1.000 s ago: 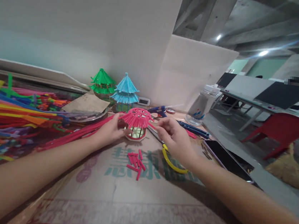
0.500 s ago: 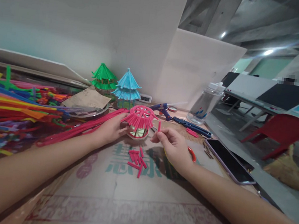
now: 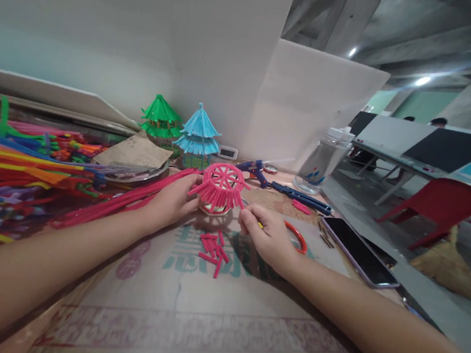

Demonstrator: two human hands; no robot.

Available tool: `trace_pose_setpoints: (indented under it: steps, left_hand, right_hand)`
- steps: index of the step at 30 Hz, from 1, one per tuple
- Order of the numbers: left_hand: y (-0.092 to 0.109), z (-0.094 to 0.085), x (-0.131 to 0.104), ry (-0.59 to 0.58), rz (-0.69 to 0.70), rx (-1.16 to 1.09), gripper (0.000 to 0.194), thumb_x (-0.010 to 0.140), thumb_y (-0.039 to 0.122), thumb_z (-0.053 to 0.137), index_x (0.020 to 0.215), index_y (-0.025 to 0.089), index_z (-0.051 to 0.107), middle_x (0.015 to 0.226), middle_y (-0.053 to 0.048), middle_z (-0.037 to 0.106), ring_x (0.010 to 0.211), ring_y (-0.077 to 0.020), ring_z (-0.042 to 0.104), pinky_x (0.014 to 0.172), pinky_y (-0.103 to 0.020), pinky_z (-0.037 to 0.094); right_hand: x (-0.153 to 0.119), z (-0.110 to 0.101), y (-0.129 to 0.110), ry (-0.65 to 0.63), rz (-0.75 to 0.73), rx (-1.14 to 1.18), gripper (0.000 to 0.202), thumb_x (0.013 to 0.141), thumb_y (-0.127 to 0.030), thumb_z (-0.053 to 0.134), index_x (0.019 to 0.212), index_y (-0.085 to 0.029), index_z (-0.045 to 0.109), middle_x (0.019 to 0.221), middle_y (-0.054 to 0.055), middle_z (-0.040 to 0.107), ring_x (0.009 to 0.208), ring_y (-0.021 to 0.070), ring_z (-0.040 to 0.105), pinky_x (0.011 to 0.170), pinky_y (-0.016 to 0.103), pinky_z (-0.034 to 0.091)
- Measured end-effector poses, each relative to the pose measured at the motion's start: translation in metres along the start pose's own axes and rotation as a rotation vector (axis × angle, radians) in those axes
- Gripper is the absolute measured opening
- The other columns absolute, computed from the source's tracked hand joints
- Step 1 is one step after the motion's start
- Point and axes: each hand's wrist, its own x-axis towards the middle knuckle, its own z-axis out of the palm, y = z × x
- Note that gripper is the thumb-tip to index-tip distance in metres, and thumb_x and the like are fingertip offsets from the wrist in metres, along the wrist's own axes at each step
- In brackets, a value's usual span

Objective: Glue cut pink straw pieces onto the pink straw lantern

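Note:
A small pavilion model (image 3: 223, 181) with a round, spoked pink roof and a pale base stands in front of me. My left hand (image 3: 175, 199) closes its fingers on the model's left side. At the roof's right edge, my right hand (image 3: 269, 236) pinches a short pink pipe-cleaner piece (image 3: 241, 203), mostly hidden by the fingers. Below the model lies a loose pile of short pink pieces (image 3: 211, 246). Scissors with an orange handle (image 3: 302, 239) lie partly under my right hand. A bundle of long pink pipe cleaners (image 3: 122, 203) runs past my left wrist.
Green (image 3: 160, 120) and blue (image 3: 198, 132) pavilion models stand behind. A glue gun (image 3: 255, 170), a long blue-black tool (image 3: 301, 198), a water bottle (image 3: 320, 160) and a phone (image 3: 358, 252) line the right. Coloured pipe cleaners (image 3: 27, 175) fill the left.
My right hand has moved slightly left, bringing the upright pink piece against the roof's edge. The pink roof is tilted more toward me. The view has shifted slightly.

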Motion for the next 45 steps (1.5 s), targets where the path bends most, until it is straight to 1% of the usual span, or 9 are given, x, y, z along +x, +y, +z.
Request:
trace_pose_setpoints:
  steps: [5,14,25,31,35,38,41,43,45]
  left_hand:
    - [-0.002,0.001,-0.001,-0.002,-0.003,0.009,0.039,0.091,0.042,0.064,0.122,0.018,0.064,0.128,-0.013,0.071,0.125,-0.0325,0.066,0.109,-0.048,0.052]
    - [-0.005,0.001,-0.001,-0.011,-0.004,0.003,0.040,0.091,0.040,0.063,0.124,0.018,0.063,0.129,-0.014,0.071,0.124,-0.0325,0.066,0.111,-0.050,0.050]
    - [0.002,-0.001,0.000,-0.014,0.008,0.006,0.033,0.091,0.037,0.061,0.119,0.019,0.064,0.124,-0.012,0.072,0.125,-0.0312,0.065,0.108,-0.047,0.053]
    - [0.000,-0.001,-0.001,-0.004,0.017,0.037,0.036,0.091,0.037,0.061,0.121,0.018,0.063,0.125,-0.013,0.071,0.123,-0.0321,0.065,0.108,-0.048,0.053]
    - [0.002,-0.001,0.000,-0.018,0.009,0.010,0.033,0.092,0.039,0.060,0.117,0.018,0.064,0.123,-0.013,0.072,0.120,-0.0316,0.067,0.104,-0.047,0.055]
    - [0.003,-0.001,0.000,-0.012,0.020,-0.057,0.034,0.093,0.041,0.061,0.118,0.019,0.065,0.125,-0.012,0.072,0.121,-0.0310,0.067,0.104,-0.046,0.056]
    - [0.002,0.000,0.002,-0.011,0.044,-0.075,0.036,0.094,0.041,0.062,0.124,0.021,0.064,0.129,-0.012,0.072,0.123,-0.0310,0.067,0.106,-0.047,0.055]
    - [0.000,0.001,0.002,-0.017,0.058,-0.067,0.036,0.095,0.040,0.062,0.127,0.022,0.064,0.131,-0.012,0.071,0.124,-0.0307,0.067,0.107,-0.048,0.054]
    - [-0.002,0.001,0.002,-0.016,0.070,-0.060,0.037,0.096,0.038,0.062,0.129,0.021,0.063,0.133,-0.013,0.070,0.123,-0.0306,0.067,0.109,-0.049,0.053]
  right_hand:
    - [0.002,0.000,0.000,-0.008,0.014,0.002,0.031,0.100,-0.033,0.047,0.071,-0.023,0.053,0.061,-0.004,0.051,0.059,0.0129,0.050,0.060,0.025,0.037]
    - [0.005,0.001,0.000,-0.015,0.029,0.002,0.030,0.099,-0.034,0.047,0.071,-0.023,0.053,0.063,-0.003,0.053,0.061,0.0136,0.051,0.061,0.025,0.037]
    - [0.006,0.001,0.001,-0.062,0.062,-0.010,0.029,0.097,-0.034,0.048,0.071,-0.023,0.053,0.065,-0.002,0.055,0.064,0.0148,0.053,0.061,0.025,0.038]
    - [0.007,0.002,0.002,-0.055,0.067,-0.018,0.032,0.097,-0.035,0.048,0.068,-0.022,0.051,0.062,-0.003,0.050,0.061,0.0141,0.050,0.059,0.026,0.036]
    - [0.006,0.001,0.003,-0.072,0.109,0.013,0.037,0.098,-0.043,0.053,0.068,-0.022,0.050,0.061,-0.003,0.050,0.059,0.0138,0.049,0.057,0.026,0.035]
    - [0.006,-0.003,0.006,-0.021,0.086,-0.025,0.039,0.095,-0.048,0.063,0.068,-0.022,0.050,0.061,-0.004,0.051,0.058,0.0135,0.047,0.056,0.026,0.035]
    - [0.009,-0.013,0.008,0.057,-0.072,-0.124,0.032,0.093,-0.049,0.072,0.083,-0.021,0.059,0.072,-0.001,0.060,0.064,0.0151,0.051,0.061,0.027,0.041]
    - [0.012,-0.021,0.007,0.044,-0.212,-0.218,0.029,0.095,-0.046,0.073,0.106,-0.021,0.066,0.088,0.004,0.068,0.074,0.0182,0.058,0.069,0.031,0.048]
    - [0.015,-0.028,0.003,0.003,-0.331,-0.326,0.037,0.098,-0.040,0.071,0.128,-0.021,0.063,0.107,0.010,0.072,0.088,0.0227,0.064,0.080,0.037,0.053]
